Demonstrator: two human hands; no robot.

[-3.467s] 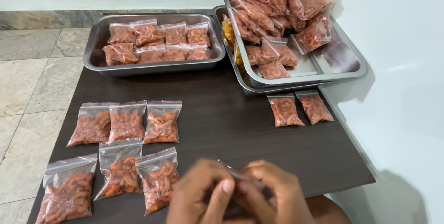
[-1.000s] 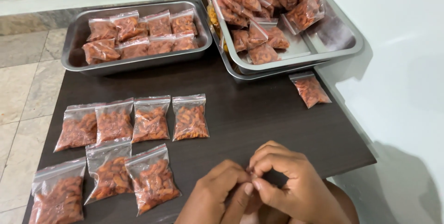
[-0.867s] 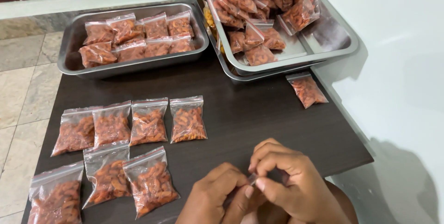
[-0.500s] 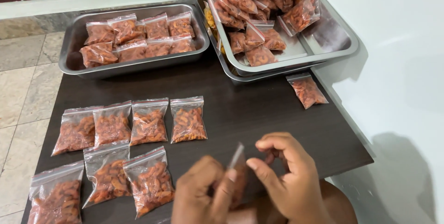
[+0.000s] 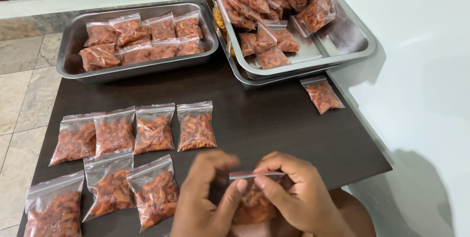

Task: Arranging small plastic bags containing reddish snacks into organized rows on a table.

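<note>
Half a second ago the small zip bag of orange snacks (image 5: 254,198) was turned edge-up; now it faces flat, red strip on top, at six o'clock over the dark tabletop (image 5: 274,119). The left hand (image 5: 205,203) and right hand (image 5: 298,193) each pinch its strip, grips narrow, likely pressing it shut.

Around you: trays and sealed snack bags.
Seven bags (image 5: 154,128) lie on your dark table (image 5: 274,119); two steel trays (image 5: 73,66) hold more.
</note>
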